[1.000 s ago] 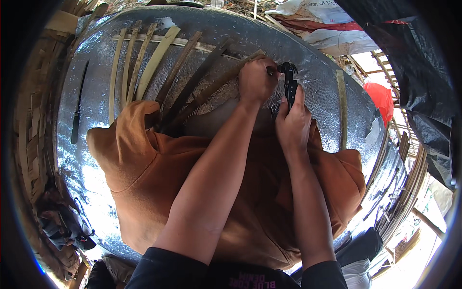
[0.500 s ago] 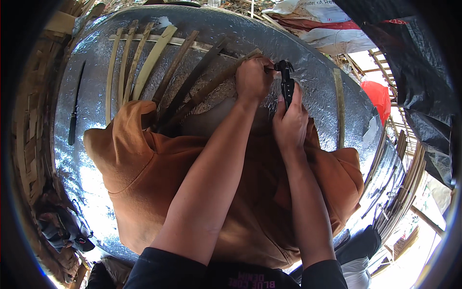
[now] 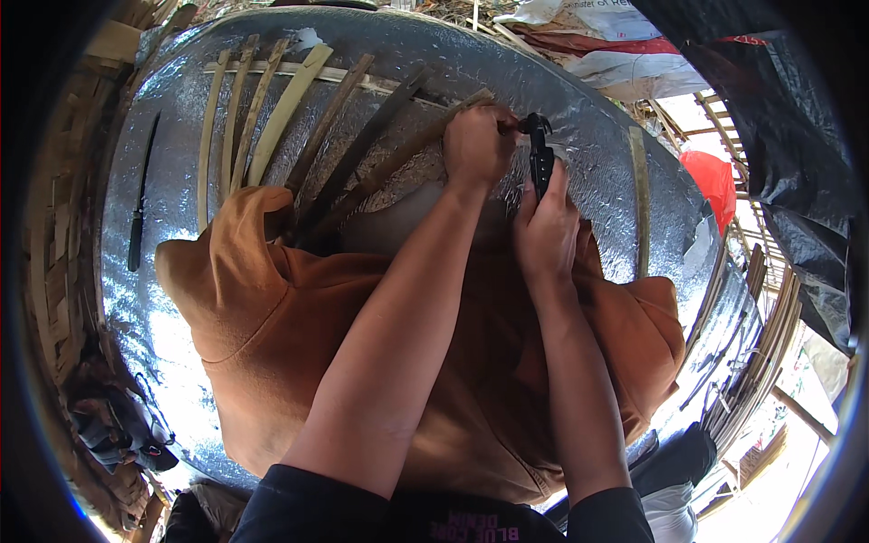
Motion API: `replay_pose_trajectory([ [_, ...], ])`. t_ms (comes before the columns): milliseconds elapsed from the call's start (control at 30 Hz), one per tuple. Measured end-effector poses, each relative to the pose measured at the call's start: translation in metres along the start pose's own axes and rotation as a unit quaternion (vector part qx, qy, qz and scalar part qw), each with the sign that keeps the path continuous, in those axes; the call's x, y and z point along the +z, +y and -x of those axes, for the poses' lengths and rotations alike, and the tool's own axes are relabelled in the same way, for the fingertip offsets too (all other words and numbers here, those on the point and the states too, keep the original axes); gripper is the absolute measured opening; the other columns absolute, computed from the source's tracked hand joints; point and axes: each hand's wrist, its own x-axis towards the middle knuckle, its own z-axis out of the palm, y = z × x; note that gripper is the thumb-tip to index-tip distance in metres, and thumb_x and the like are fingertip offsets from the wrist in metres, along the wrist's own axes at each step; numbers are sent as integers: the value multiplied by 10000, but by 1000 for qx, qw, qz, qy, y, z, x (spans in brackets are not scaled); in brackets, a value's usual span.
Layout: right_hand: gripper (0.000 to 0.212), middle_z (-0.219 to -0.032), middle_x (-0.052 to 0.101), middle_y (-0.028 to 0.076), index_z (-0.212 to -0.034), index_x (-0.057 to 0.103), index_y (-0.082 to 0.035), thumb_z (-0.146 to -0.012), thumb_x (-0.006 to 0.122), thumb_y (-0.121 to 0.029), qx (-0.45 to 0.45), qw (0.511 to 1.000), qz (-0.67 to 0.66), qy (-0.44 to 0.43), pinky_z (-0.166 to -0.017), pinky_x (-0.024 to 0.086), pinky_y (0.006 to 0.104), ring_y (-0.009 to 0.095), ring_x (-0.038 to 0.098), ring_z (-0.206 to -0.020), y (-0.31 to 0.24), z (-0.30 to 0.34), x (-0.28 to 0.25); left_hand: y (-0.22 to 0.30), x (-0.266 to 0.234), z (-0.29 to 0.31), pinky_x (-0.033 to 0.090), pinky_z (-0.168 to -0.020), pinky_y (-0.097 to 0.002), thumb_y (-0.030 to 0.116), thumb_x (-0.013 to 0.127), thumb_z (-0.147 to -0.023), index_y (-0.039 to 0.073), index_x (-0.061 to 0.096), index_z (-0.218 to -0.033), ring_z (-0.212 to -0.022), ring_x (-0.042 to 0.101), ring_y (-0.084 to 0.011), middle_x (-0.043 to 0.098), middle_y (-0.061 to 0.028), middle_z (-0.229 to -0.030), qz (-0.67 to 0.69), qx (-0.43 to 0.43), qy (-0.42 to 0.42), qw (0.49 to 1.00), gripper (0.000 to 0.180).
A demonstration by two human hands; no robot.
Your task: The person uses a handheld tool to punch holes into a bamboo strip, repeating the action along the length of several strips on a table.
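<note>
Both hands meet near the middle of the silver sheet in the head view: the left hand (image 3: 475, 152) is curled into a fist over the upper end of a brown strip (image 3: 394, 165), with something dark showing at its thumb side, and I cannot tell whether it grips that, the strip or both. Fingers of the right hand (image 3: 548, 231) are wrapped around the handle of a black claw-headed tool (image 3: 541, 163), whose head points away from the body, just beside the left fist. That tool is probably stiff and somewhat top-heavy, best held low on the handle. The strip looks light, stiff along its length and possibly splintery, so a grip near its end, away from the rough sides, seems sensible. It slants down leftward toward the brown garment (image 3: 290, 380), whose soft folds lie beneath the forearms and could snag. Foil like that of the silver sheet (image 3: 593, 163) is likely slippery and easily torn. To the left, other strips fan out over a pale crosspiece (image 3: 380, 84); a knife (image 3: 138, 204) lies well apart, beyond them. Rightward, a stretch of foil separates the tool from a lone strip (image 3: 642, 204), giving that side more elbow room.
</note>
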Motion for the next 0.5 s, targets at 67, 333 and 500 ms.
replay_pose_trajectory([
  [67,484,-1097,615,399,-1388,391,112,-970,570,-56,-36,997,2,70,-746,532,569,544,651,-924,-1,1,1,-1,1,-2,566,-770,-385,178,815,-807,81,800,-897,-813,743,-290,766,-114,-880,9,-10,-1,1000,134],
  [333,452,-982,653,358,-1375,415,85,-977,575,-57,-9,995,-51,85,-713,526,570,530,669,-862,1,-5,-3,-2,3,1,556,-743,-408,219,818,-816,98,799,-894,-782,730,-303,752,-128,-854,-13,18,15,1000,145],
  [500,424,-900,666,330,-1349,445,73,-966,582,-47,-3,997,-51,50,-694,517,579,523,673,-823,6,-6,-1,-1,1,1,556,-766,-430,132,809,-794,74,783,-874,-837,722,-333,749,-135,-911,27,12,8,1000,102],
])
